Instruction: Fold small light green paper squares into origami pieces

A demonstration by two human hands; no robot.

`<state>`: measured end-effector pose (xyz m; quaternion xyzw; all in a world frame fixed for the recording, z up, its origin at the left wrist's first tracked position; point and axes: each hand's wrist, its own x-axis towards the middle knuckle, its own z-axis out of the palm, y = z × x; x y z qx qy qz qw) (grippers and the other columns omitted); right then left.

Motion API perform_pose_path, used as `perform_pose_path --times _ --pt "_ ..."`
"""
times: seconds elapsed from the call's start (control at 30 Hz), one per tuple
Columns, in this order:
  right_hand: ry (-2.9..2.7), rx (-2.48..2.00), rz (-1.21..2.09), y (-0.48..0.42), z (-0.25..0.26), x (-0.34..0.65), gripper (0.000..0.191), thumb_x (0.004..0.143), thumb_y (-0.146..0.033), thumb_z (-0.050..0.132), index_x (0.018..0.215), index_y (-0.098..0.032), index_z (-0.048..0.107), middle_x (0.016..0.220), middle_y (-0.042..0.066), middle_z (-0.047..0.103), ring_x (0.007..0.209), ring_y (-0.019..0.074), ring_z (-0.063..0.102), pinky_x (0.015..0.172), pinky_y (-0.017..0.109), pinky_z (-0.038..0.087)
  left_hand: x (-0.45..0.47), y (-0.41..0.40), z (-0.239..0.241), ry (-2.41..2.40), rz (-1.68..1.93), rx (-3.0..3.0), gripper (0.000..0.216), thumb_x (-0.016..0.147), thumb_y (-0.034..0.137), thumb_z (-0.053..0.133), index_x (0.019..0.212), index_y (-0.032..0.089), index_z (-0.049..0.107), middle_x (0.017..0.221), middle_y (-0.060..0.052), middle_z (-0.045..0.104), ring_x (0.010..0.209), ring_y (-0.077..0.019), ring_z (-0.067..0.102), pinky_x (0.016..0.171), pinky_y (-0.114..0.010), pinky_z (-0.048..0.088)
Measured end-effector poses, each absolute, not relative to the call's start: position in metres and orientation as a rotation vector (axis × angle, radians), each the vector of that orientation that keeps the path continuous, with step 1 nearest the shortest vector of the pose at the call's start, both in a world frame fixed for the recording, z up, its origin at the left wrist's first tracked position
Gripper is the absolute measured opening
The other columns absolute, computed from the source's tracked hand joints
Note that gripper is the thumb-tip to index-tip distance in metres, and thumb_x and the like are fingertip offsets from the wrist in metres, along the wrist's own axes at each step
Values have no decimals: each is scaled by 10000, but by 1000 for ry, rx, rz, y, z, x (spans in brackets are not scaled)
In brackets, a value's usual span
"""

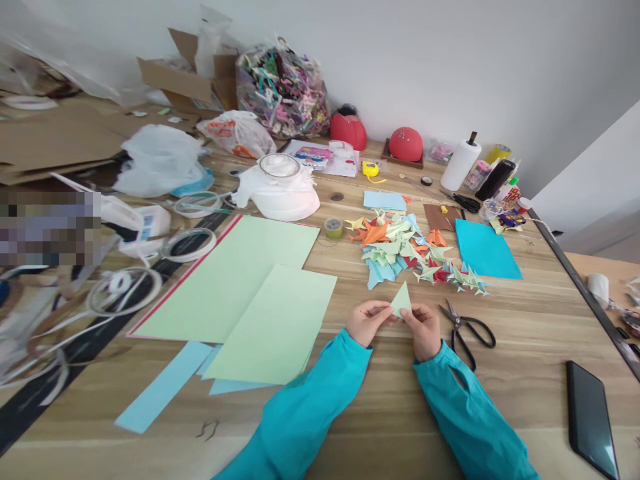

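Observation:
A small pale green piece of folded paper [401,298], pointed at the top, is pinched between both hands above the wooden table. My left hand [369,321] is closed on its left lower edge, thumb in front. On the right lower corner, my right hand [423,329] is closed too, its thumb pressed against the paper. Just beyond the hands lies a heap of folded paper cranes [393,243] in green, orange, red and blue. Black-handled scissors [463,327] rest to the right of my right hand, their blades parted.
Large green sheets [277,323] and blue strips [163,387] lie to the left. A phone [593,417] sits at the right, a bright blue sheet [487,248] behind it. Farther back stand a thread spool [461,165], a red pincushion [406,143] and a full plastic bag [283,90].

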<state>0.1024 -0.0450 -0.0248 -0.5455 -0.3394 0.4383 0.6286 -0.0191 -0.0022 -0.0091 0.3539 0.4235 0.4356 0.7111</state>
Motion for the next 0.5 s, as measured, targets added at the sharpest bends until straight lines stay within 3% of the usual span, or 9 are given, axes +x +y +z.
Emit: perform_pose_path --times 0.2,0.5 --pt "-745 -1208 1024 -46 -26 103 133 639 -272 714 692 -169 647 587 -5 646 544 119 551 576 255 437 -21 -2 -12 925 845 981 327 577 426 717 574 110 637 478 -16 616 397 -89 519 403 -202 429" --pt "-730 -1228 1103 -42 -25 106 230 725 -388 623 689 -164 653 527 1 612 551 151 567 514 259 420 -22 -3 -8 902 804 1048 309 600 421 692 591 115 656 534 -40 647 443 -111 548 441 -220 461"
